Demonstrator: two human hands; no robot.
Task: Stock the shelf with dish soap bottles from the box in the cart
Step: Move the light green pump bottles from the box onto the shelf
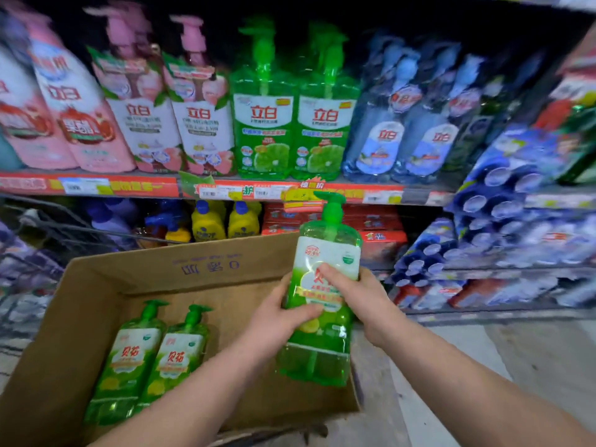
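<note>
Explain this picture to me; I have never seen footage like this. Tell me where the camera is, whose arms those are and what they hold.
There is no machine here. A person wears a wide-angle camera on the head, looking forward and down, so the two bare arms coming in from the bottom are the wearer's own. This is the only view. The left hand and the right hand both grip one green dish soap bottle with a pump top, held upright over the right side of an open cardboard box. In the box two more bottles of the same kind lie side by side. Behind stands a shop shelf with rows of pink, green and blue pump bottles. The lens bends and blurs the edges.
</note>
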